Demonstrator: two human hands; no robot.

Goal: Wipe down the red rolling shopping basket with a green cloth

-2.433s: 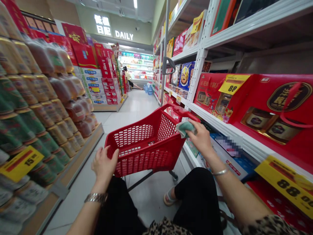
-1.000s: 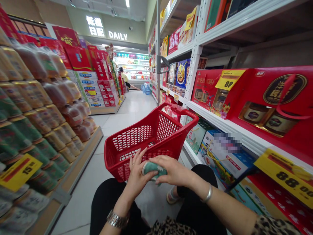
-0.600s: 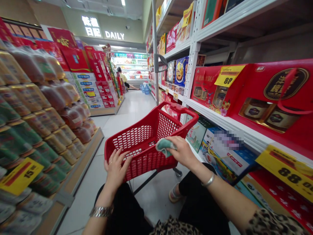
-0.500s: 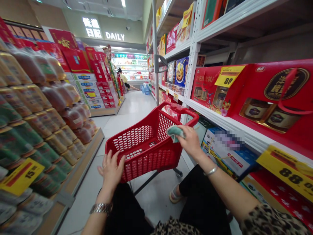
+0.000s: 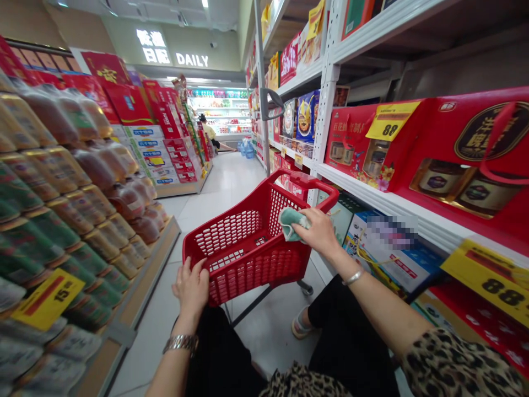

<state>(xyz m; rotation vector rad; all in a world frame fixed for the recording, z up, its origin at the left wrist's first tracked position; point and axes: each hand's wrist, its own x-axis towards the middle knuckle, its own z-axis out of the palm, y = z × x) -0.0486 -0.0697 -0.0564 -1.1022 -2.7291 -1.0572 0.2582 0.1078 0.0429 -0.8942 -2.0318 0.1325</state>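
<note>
A red plastic shopping cart point(image 5: 248, 278) with perforated basket walls stands in front of me, its basket holding nothing I can see. At its near left corner my left hand point(image 5: 192, 289) grips the rim, fingers bent over the edge. My right hand point(image 5: 318, 231) is closed around a folded pale green cloth point(image 5: 291, 223), which lies against the cart's near side rim close to the handle point(image 5: 326, 190). Parts of the left fingertips are hidden by the rim.
Stacked drink cans point(image 5: 78, 220) rise on a low platform at left. White shelves point(image 5: 328, 110) with red gift boxes point(image 5: 463, 165) and yellow price tags line the right. Down the aisle point(image 5: 223, 171) are a person point(image 5: 209, 131) and large blue bottles point(image 5: 247, 149).
My left hand has come in slightly to the right, its fingers now bent over the rim instead of spread. The cloth in my right hand has shifted a little and shows more folded out.
</note>
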